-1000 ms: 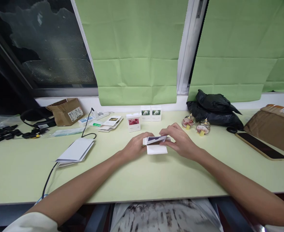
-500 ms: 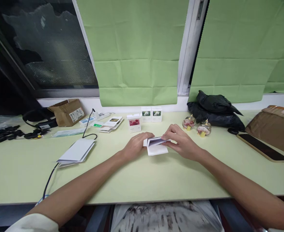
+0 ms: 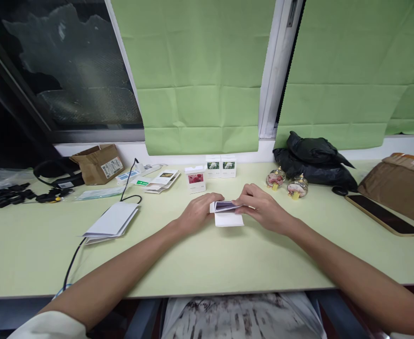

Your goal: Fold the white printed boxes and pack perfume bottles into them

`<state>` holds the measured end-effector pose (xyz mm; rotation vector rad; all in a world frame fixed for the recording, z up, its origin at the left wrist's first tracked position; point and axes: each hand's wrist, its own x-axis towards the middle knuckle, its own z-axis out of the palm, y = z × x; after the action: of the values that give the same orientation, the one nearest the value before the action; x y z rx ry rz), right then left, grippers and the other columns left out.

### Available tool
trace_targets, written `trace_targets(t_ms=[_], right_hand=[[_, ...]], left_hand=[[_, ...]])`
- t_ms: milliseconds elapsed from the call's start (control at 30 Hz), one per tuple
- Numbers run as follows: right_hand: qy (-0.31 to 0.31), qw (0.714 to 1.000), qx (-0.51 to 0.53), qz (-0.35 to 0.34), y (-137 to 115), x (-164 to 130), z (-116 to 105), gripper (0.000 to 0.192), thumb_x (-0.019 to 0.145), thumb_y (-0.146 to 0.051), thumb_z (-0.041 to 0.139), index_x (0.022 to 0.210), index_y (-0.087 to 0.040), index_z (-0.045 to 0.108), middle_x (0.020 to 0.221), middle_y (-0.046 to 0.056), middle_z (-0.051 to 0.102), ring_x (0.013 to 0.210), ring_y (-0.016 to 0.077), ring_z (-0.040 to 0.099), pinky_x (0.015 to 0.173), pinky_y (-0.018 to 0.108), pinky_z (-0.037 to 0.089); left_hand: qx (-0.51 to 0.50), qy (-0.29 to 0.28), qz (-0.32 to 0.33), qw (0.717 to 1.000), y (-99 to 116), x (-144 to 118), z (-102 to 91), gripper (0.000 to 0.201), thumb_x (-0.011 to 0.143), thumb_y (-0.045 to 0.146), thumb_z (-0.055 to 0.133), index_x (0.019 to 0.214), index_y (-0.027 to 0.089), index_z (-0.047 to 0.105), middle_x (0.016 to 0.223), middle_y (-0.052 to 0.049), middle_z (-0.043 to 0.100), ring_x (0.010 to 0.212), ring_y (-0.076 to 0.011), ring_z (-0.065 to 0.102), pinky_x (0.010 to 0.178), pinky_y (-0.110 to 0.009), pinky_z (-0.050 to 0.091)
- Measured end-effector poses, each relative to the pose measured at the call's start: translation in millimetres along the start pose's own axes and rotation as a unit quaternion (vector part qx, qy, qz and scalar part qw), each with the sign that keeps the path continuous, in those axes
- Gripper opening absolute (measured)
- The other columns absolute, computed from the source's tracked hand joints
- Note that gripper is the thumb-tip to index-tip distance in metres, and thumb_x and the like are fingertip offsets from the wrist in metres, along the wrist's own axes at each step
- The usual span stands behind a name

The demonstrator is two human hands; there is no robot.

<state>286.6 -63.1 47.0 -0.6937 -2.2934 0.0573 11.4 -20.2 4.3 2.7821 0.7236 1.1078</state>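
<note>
Overhead, green blinds (image 3: pixel 200 75); pale-green desk (image 3: pixel 207 254).

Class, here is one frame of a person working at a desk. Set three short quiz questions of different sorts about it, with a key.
1. True or false: both hands touch the small white box.
2. What lies nearest the right hand: A) the phone, B) two round glass bottles, C) the brown carton?
3. Fill in: the left hand rests on a pale ____ table.

Key: 1 true; 2 B; 3 green.
</note>
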Motion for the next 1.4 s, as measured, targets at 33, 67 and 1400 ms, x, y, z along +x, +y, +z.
trace_targets(t_ms=[33, 67, 1400], right_hand=[[0.001, 1.000, -0.005, -0.004, 1.0, -0.3, 0.3, 0.011, 0.104, -0.025, 0.063, 0.111, -0.024, 0.071, 0.095, 0.006, 0.057, 0.090, 0.0222, 0.053, 0.074, 0.034, 0.044], [0.006, 1.000, -0.010, -0.008, 1.6, -0.5, 0.5, 0.013, 0.105, -0.025, 0.062, 0.113, -0.024, 0.071, 0.096, 0.007, 0.058, 0.091, 0.0224, 0.053, 0.075, 0.035, 0.045], [0.054, 0.998, -0.006, 0.044, 2.0, -4.4, 6.4, 0.051, 0.109, -0.033, 0.049, 0.159, -0.031, 0.036, 0.148, 0.013, 0.059, 0.130, 0.0299, 0.060, 0.107, 0.052, 0.053]], left_hand=[[-0.002, 0.000, -0.005, 1.000, -0.2, 0.0, -0.2, 0.026, 0.103, 0.022, 0.058, 0.129, 0.024, 0.057, 0.122, -0.008, 0.073, 0.109, -0.0217, 0.072, 0.092, -0.036, 0.058], [-0.003, 0.000, -0.010, 1.000, -0.4, -0.1, -0.3, 0.027, 0.102, 0.022, 0.059, 0.129, 0.024, 0.057, 0.123, -0.007, 0.073, 0.110, -0.0215, 0.072, 0.092, -0.035, 0.058], [-0.219, 0.036, -0.252, 0.942, 5.9, 8.6, 6.5, 0.055, 0.088, 0.045, 0.081, 0.131, 0.022, 0.056, 0.125, -0.010, 0.074, 0.109, -0.0264, 0.073, 0.086, -0.039, 0.062]])
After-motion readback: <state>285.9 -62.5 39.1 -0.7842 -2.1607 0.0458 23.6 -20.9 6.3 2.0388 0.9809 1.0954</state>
